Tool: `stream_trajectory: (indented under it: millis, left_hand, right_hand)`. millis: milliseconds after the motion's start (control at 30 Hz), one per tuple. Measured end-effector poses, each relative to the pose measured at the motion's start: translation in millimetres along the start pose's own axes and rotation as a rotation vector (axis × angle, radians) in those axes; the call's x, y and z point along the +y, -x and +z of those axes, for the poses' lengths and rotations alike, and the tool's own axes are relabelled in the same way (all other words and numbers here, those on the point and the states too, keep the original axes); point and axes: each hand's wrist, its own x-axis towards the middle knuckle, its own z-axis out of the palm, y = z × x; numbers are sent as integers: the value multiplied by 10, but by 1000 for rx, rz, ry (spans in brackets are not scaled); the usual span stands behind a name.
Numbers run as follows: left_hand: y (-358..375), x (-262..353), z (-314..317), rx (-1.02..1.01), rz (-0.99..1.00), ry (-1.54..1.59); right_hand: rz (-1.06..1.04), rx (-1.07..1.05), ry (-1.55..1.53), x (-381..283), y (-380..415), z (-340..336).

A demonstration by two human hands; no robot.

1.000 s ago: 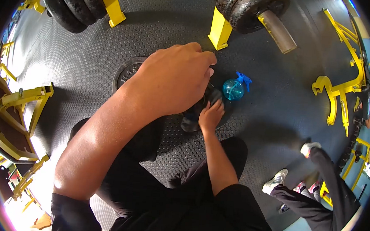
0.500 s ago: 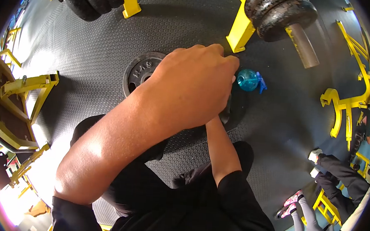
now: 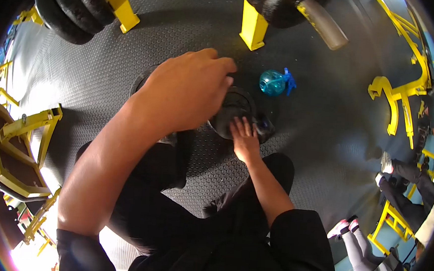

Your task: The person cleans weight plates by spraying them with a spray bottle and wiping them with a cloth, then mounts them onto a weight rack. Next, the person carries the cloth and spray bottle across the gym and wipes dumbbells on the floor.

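Large and close to the camera, my left hand [image 3: 190, 86] is raised above the floor. Its forefinger and thumb are bent and apart with nothing visible between them; the other fingers are partly hidden. Beneath it shows the rim of a round weight plate [image 3: 138, 82]. My right hand [image 3: 245, 139] lies palm down, fingers spread, on a dark object [image 3: 228, 121] that I cannot make out, inside or over a second round plate [image 3: 245, 95]. A small black item [image 3: 264, 127] sits beside its fingertips. Further forward is a teal spray bottle [image 3: 272, 83] with a blue trigger head.
Black weights [image 3: 75, 7] and a yellow post [image 3: 253, 28] stand ahead, with a metal bar end [image 3: 325, 25] jutting out. Yellow frames stand at left [image 3: 31, 124] and right [image 3: 396, 92]. Two people's legs [image 3: 359, 248] show at lower right. The floor [image 3: 184, 14] is textured black rubber.
My hands have moved apart. The left has shifted left in the view, uncovering the second plate; the right now shows, spread on the dark object. The whole view has shifted.
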Motion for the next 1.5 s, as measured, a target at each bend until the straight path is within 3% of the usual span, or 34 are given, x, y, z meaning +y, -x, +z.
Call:
stream_trajectory:
  millis: [100, 233, 300, 333, 400, 467, 500, 533, 600, 733, 867, 933, 1133, 1200, 1267, 1333, 1367, 1400, 1433, 1467, 1500]
  left_hand:
    - [-79, -66, 174, -49, -6, -24]
    - [-149, -127, 651, -174, 8, -53]
    - [-171, -189, 1084, -336, -18, -106]
    - [-159, -232, 1398, -397, -40, -164]
    - [-134, -276, 1933, -491, -62, -256]
    - [-159, -199, 2404, -543, -76, -303]
    - [-179, -159, 2620, -555, -93, -315]
    - [-174, -124, 2796, -559, -74, -333]
    - [-126, 1, 3042, -355, -40, -448]
    - [-13, 95, 3170, -220, -46, -605]
    - [-110, -105, 3142, -291, 74, -515]
    - [-162, -153, 3116, -326, 121, -493]
    - [-153, -134, 2733, -196, 273, -397]
    - [-154, -66, 2544, -227, 198, -326]
    - [-153, -25, 2266, -235, 133, -270]
    - [-39, 33, 2049, -322, -306, 277]
    - [47, 54, 1967, -298, -297, 266]
    - [165, 62, 1891, -314, -404, 642]
    - [293, 83, 1797, -325, -510, 1024]
    - [405, 226, 1635, -305, -519, 1019]
    - [501, 471, 1416, -279, -611, 1282]
  right_hand:
    - [-56, 193, -165, 266, 23, -16]
    - [68, 396, -451, 359, 60, -110]
    - [434, 476, -1203, 467, 64, -15]
    - [438, 510, -1217, 528, 97, -50]
    - [782, 646, -2332, 646, 241, -168]
    - [533, 634, -2804, 731, 492, -601]
    - [403, 713, -2861, 644, 664, -989]
    - [393, 745, -2869, 621, 741, -1009]
    - [544, 910, -2755, 636, 891, -980]
    - [531, 739, -2863, 818, 888, -823]
    - [623, 699, -2832, 817, 850, -801]
    - [774, 629, -2584, 779, 877, -771]
    - [835, 604, -2483, 601, 781, -492]
    - [843, 545, -2280, 562, 577, -129]
    - [757, 546, -2291, 435, 503, -157]
    - [679, 507, -2292, 274, 462, -151]
    - [536, 489, -2139, 173, 445, -64]
    - [405, 467, -1984, 89, 405, -31]
    - [269, 435, -2145, -59, 578, -533]
    - [206, 376, -2103, -215, 689, -807]
    - [120, 458, -1908, -372, 886, -1224]
